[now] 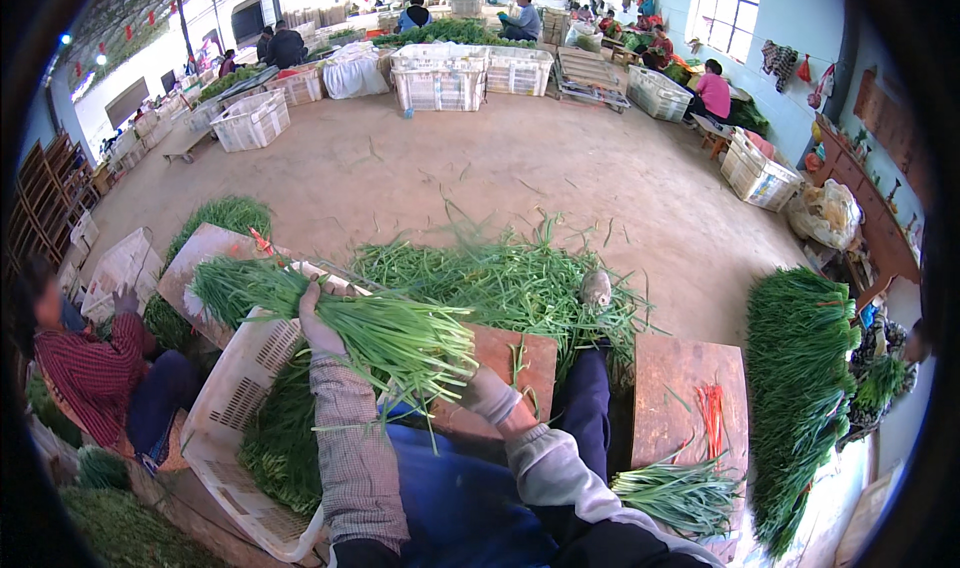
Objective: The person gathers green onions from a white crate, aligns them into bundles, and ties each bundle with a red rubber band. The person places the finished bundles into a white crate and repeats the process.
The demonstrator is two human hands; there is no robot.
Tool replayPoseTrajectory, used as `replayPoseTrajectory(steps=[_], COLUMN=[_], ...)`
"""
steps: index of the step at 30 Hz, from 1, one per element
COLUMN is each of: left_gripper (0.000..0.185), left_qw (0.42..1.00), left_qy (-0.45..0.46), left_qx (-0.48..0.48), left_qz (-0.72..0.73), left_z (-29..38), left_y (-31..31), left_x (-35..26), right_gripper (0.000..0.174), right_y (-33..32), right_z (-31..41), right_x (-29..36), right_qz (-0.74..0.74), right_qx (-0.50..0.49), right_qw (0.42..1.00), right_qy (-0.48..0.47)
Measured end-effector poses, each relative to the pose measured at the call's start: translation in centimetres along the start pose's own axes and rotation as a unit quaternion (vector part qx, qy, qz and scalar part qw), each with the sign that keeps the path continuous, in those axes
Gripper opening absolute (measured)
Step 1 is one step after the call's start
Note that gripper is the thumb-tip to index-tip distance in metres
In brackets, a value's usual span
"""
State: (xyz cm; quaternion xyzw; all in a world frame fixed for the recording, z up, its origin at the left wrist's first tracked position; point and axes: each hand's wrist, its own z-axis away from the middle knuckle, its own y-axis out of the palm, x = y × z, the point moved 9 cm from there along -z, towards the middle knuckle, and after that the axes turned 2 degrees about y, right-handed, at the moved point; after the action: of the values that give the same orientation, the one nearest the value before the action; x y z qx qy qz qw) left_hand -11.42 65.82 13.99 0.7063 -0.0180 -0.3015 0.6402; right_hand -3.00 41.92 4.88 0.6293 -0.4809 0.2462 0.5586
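Note:
My gloved left hand grips a large bunch of long green leafy stalks, possibly garlic chives, held across in front of me with the pale ends to the right. At those pale ends is my gloved right hand, partly hidden by stalks; its fingers cannot be made out. Below the bunch, a white plastic crate holds more greens. A reddish board lies just beyond my right hand. On another board to the right rest red ties and a smaller bunch of stalks.
Loose stalks cover the floor ahead, around my shoe. A long stack of greens stands at the right. A person in a checked shirt sits at the left; another person is at the far right. White crates stand farther off.

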Motion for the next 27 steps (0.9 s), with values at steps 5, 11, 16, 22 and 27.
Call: replayPoseTrajectory(steps=[5,11,16,22,27], left_gripper=[0.01,0.029,0.047,0.049,0.05], left_qw=[0.997,0.993,0.983,0.98,0.987], left_qy=[-0.024,0.02,-0.044,0.129,0.107], left_qx=[-0.063,0.115,0.156,-0.134,-0.115], left_qz=[-0.03,0.005,0.088,-0.074,-0.042], left_z=[-0.8,-5.4,-8.2,-8.2,-7.0], left_y=[-1.6,-4.8,-8.6,-12.7,-10.7], left_x=[1.4,-2.3,-4.3,-5.5,-4.4], right_gripper=[0.054,0.029,0.026,0.066,0.071], right_y=[-1.4,-5.7,-14.4,-16.0,-3.1], right_z=[0.9,3.4,2.5,-0.4,-1.5], right_x=[-0.7,4.2,14.8,19.9,11.5], right_qz=[-0.238,-0.239,-0.05,0.468,0.347], right_qx=[-0.108,-0.061,-0.168,-0.47,-0.167], right_qw=[0.955,0.969,0.97,0.746,0.923], right_qy=[0.138,0.005,-0.169,-0.055,0.015])
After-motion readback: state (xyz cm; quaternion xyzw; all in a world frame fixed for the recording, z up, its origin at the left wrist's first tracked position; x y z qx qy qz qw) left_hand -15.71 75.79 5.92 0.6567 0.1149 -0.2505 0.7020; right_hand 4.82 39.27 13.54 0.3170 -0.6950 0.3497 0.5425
